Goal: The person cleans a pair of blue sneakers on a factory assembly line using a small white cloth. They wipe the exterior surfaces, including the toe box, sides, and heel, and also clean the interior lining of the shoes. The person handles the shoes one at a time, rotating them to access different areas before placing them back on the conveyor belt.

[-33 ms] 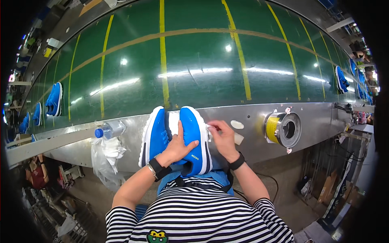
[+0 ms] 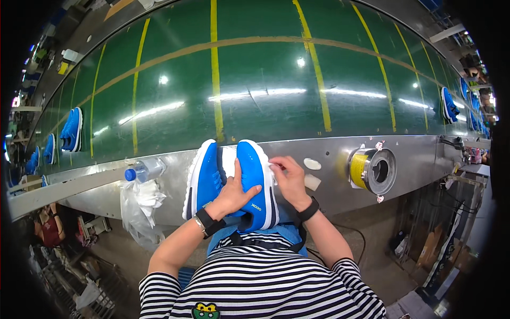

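A pair of blue sneakers with white soles stands side by side at the table's near edge, toes pointing away from me. My left hand (image 2: 236,194) lies across the right sneaker (image 2: 254,170), gripping it with the thumb over its upper and the index finger stretched along its inner side. The left sneaker (image 2: 207,178) stands just beside that hand. Fingertips of my right hand (image 2: 287,175) are pinched against the outer sole edge of the right sneaker, near a small whitish bit too small to name. White material (image 2: 229,159) shows between the two sneakers.
A metal ring-shaped holder (image 2: 380,171) with a yellow roll sits to the right. Near my right hand lie a white oval piece (image 2: 312,164) and a pale block (image 2: 312,182). At left are a plastic bottle (image 2: 143,171), a plastic bag (image 2: 139,204) and more blue shoes (image 2: 71,130) on the green belt (image 2: 265,66).
My right hand has shifted slightly left and away from me, its fingertips now closer against the right sneaker's sole edge. My left hand and both sneakers keep their places.
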A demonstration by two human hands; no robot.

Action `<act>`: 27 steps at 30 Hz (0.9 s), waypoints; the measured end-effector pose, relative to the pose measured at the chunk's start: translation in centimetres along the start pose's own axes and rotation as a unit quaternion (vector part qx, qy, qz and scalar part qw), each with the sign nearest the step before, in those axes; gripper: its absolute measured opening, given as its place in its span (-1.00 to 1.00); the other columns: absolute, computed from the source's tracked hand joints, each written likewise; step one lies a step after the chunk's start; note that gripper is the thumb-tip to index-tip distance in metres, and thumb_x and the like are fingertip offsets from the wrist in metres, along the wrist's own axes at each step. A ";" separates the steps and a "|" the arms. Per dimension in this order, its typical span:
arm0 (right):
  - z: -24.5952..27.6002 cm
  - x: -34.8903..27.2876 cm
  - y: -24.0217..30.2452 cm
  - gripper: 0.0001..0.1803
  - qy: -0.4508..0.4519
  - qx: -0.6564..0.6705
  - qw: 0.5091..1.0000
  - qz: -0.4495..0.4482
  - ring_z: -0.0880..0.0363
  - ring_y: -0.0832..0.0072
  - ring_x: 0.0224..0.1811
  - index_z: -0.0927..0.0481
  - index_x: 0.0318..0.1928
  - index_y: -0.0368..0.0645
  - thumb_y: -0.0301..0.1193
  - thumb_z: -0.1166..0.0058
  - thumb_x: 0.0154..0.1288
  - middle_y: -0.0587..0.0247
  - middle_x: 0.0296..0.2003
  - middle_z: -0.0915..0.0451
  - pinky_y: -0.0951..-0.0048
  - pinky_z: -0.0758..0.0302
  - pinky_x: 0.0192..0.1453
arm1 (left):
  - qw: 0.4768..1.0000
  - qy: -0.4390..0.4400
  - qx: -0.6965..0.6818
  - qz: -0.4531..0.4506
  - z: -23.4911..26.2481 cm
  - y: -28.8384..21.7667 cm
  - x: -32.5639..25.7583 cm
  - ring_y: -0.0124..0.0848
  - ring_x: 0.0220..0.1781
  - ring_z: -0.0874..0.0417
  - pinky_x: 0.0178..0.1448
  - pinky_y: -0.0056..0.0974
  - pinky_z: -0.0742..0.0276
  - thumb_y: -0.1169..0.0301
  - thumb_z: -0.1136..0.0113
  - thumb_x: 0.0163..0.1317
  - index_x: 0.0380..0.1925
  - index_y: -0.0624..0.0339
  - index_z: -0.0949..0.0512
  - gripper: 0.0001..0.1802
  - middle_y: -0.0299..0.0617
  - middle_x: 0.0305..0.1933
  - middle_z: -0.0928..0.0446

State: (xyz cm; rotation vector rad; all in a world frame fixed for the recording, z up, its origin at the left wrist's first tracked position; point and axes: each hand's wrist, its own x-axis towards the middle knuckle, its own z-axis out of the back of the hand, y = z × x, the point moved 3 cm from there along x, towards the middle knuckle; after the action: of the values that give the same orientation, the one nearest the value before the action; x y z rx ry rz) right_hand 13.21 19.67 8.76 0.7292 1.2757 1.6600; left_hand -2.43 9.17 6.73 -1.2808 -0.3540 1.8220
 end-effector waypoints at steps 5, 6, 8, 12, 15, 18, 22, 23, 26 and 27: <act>-1.1 2.8 0.4 -0.97 0.056 -0.140 0.984 0.093 -0.49 0.26 -0.41 -0.57 -0.41 -0.24 -0.58 -0.12 0.07 0.15 -0.49 -0.45 0.36 -0.41 -0.34 | 0.999 -0.009 0.046 0.010 0.4 -2.0 -0.4 0.30 -0.15 -0.51 -0.03 -0.05 -0.50 -0.04 -0.16 0.12 0.34 0.35 0.43 0.17 0.56 -0.10 -0.31; -1.3 3.0 0.6 -0.98 0.053 -0.141 0.983 0.102 -0.47 0.21 -0.41 -0.56 -0.44 -0.24 -0.59 -0.11 0.05 0.13 -0.50 -0.43 0.32 -0.39 -0.34 | 0.998 -0.016 0.054 0.008 0.2 -1.9 -0.4 0.29 -0.20 -0.52 -0.08 -0.04 -0.52 -0.03 -0.16 0.12 0.34 0.36 0.43 0.17 0.55 -0.12 -0.30; -1.9 4.3 0.9 -0.98 0.047 -0.144 0.982 0.112 -0.47 0.21 -0.39 -0.55 -0.45 -0.24 -0.59 -0.11 0.05 0.13 -0.50 -0.42 0.31 -0.39 -0.33 | 0.998 -0.008 0.053 0.022 0.5 -2.3 -0.5 0.29 -0.21 -0.52 -0.09 -0.04 -0.52 -0.02 -0.17 0.12 0.34 0.37 0.43 0.17 0.56 -0.12 -0.29; -1.4 3.6 0.9 -0.97 0.071 -0.136 0.983 0.104 -0.43 0.13 -0.33 -0.51 -0.46 -0.24 -0.60 -0.08 0.04 0.09 -0.46 -0.41 0.22 -0.38 -0.27 | 0.998 -0.011 0.067 0.014 0.3 -2.3 -0.7 0.30 -0.21 -0.51 -0.10 -0.05 -0.53 0.00 -0.19 0.11 0.33 0.40 0.42 0.17 0.58 -0.11 -0.28; -1.0 2.0 0.8 -0.97 0.078 -0.129 0.982 0.116 -0.42 0.13 -0.33 -0.51 -0.46 -0.25 -0.59 -0.09 0.03 0.09 -0.46 -0.41 0.22 -0.38 -0.28 | 0.999 -0.002 0.052 0.018 0.8 -2.8 -0.8 0.31 -0.21 -0.51 -0.09 -0.05 -0.53 0.04 -0.21 0.11 0.33 0.42 0.42 0.17 0.58 -0.11 -0.27; -1.9 4.3 0.4 -0.98 0.062 -0.137 0.981 0.123 -0.42 0.14 -0.33 -0.52 -0.47 -0.25 -0.60 -0.08 0.02 0.10 -0.48 -0.40 0.23 -0.39 -0.28 | 0.998 0.000 0.055 0.015 0.7 -3.0 -0.6 0.32 -0.18 -0.50 -0.06 -0.05 -0.51 0.07 -0.21 0.12 0.33 0.43 0.41 0.16 0.60 -0.09 -0.26; -2.1 4.9 0.7 -0.96 0.078 -0.130 0.980 0.125 -0.43 0.15 -0.33 -0.56 -0.46 -0.23 -0.60 -0.08 0.02 0.12 -0.47 -0.43 0.25 -0.40 -0.26 | 0.998 -0.010 0.055 0.012 0.9 -2.9 -0.7 0.31 -0.16 -0.50 -0.04 -0.04 -0.50 0.06 -0.21 0.12 0.33 0.43 0.39 0.15 0.57 -0.07 -0.26; -1.9 4.1 0.5 -0.96 0.083 -0.127 0.981 0.123 -0.44 0.15 -0.33 -0.56 -0.45 -0.22 -0.60 -0.09 0.02 0.12 -0.47 -0.44 0.25 -0.40 -0.26 | 0.998 -0.015 0.059 0.010 0.6 -2.5 -0.7 0.27 -0.18 -0.51 -0.06 -0.05 -0.51 0.04 -0.21 0.12 0.33 0.43 0.38 0.15 0.52 -0.09 -0.28; -2.0 4.6 0.6 -0.96 0.089 -0.112 0.984 0.106 -0.47 0.24 -0.40 -0.58 -0.45 -0.21 -0.60 -0.11 0.04 0.15 -0.50 -0.45 0.32 -0.40 -0.33 | 0.998 -0.013 0.067 0.018 0.6 -2.6 -0.6 0.25 -0.19 -0.53 -0.07 -0.05 -0.52 0.03 -0.21 0.12 0.34 0.42 0.37 0.15 0.46 -0.09 -0.30; -2.1 5.3 0.4 -0.95 0.089 -0.107 0.985 0.102 -0.48 0.27 -0.43 -0.59 -0.45 -0.21 -0.60 -0.12 0.04 0.17 -0.51 -0.46 0.35 -0.40 -0.37 | 0.997 -0.010 0.068 0.024 0.7 -2.7 -0.6 0.25 -0.19 -0.53 -0.07 -0.05 -0.52 0.03 -0.21 0.12 0.34 0.41 0.37 0.15 0.46 -0.09 -0.30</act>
State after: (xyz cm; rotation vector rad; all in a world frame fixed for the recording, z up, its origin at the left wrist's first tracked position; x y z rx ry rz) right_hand 8.98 23.49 8.20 0.6071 1.1498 2.0320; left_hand -1.66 10.49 9.16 -1.1873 -0.2076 1.8658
